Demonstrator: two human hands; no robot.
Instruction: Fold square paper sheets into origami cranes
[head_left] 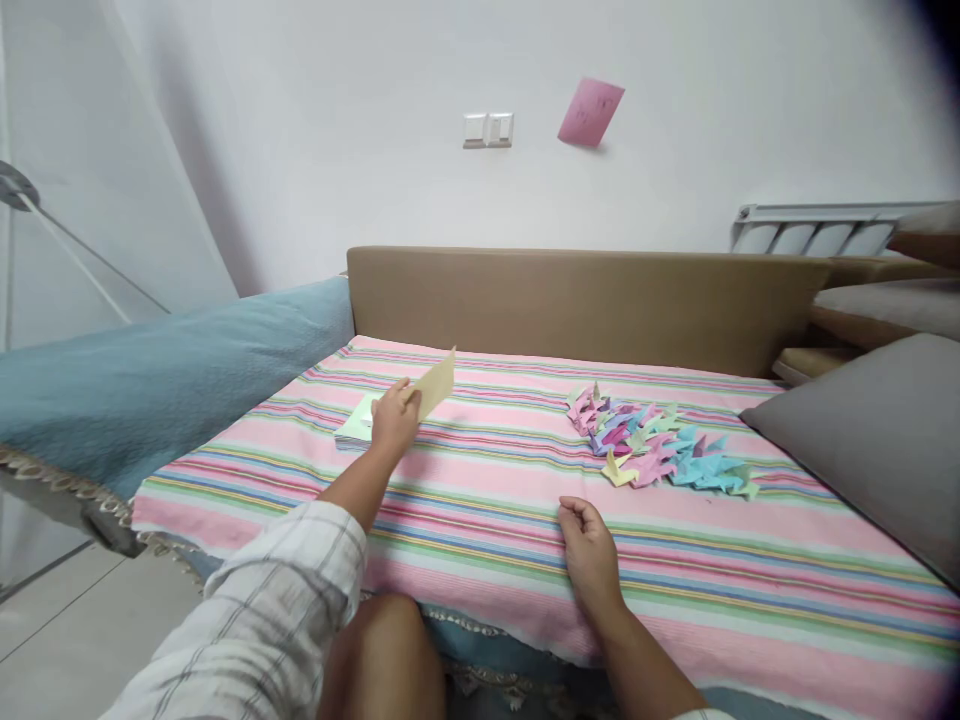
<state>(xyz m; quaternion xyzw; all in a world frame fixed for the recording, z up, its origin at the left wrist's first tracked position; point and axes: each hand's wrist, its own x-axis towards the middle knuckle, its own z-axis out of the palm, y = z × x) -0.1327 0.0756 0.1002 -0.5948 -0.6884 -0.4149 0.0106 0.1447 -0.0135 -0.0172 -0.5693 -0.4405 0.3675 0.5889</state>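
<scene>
My left hand [394,418] grips a pale yellow sheet of paper [437,384] by its near edge and holds it tilted above the cloth. Partly behind that hand lies a stack of paper sheets [354,424] with a light green one on top. My right hand [589,548] hovers low over or rests on the cloth, its fingers curled together; nothing shows in them. Beyond it, several folded paper cranes [652,440] in pink, purple, blue, green and yellow lie in a long cluster. The closest is a yellow crane [617,469].
A pink striped cloth [495,480] covers the seat. A brown backrest [570,305] runs along the wall, with a blue-covered armrest [187,350] at left. Grey cushions [877,430] pile up at right. A pink note [591,112] sticks to the wall near the switches [488,130].
</scene>
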